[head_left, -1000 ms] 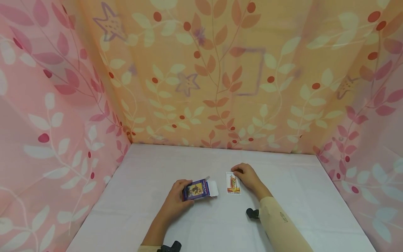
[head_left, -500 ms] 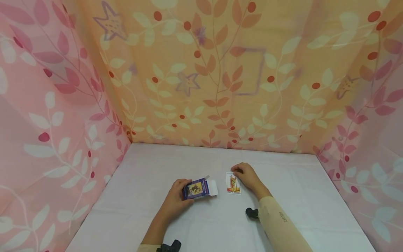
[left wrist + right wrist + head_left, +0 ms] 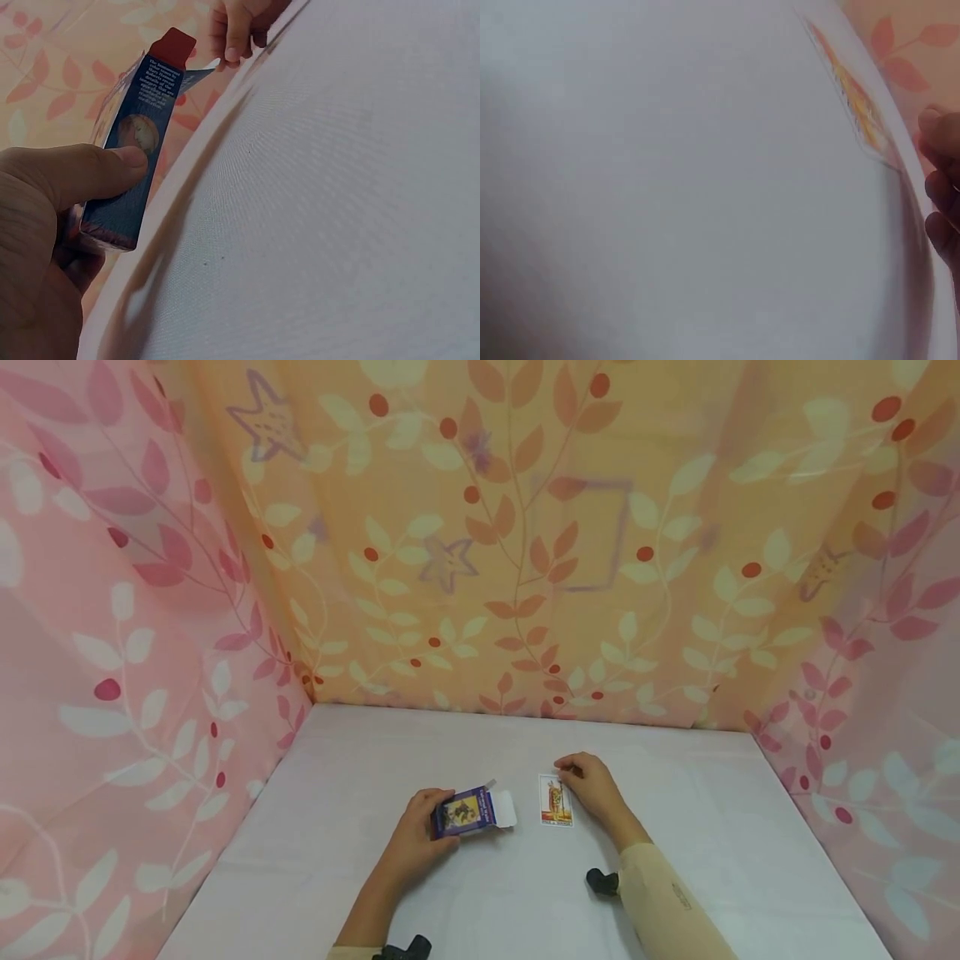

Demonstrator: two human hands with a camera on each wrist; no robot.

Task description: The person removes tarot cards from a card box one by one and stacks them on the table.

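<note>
A dark blue card box (image 3: 465,812) with a picture on its front lies in my left hand (image 3: 416,831), fingers on one side and thumb on the other. Its white end flap (image 3: 504,810) stands open toward the right. In the left wrist view, the thumb presses the box's printed narrow side (image 3: 135,135). Flat on the table lies a white-bordered picture card (image 3: 556,802) in red and yellow. Just beside its upper right corner hovers my right hand (image 3: 595,785), fingers loosely bent. The right wrist view shows those fingertips (image 3: 937,124) apart from the card (image 3: 855,97).
A white cloth covers the table (image 3: 480,893). Leaf-patterned curtains rise at the back (image 3: 480,568) and along both sides. A black wrist device (image 3: 602,882) sticks out by the right sleeve (image 3: 667,893), and another (image 3: 408,948) by the left.
My right hand has shifted slightly to the right, off the card's corner. The card stays on the table. The left hand keeps the box in nearly the same place.
</note>
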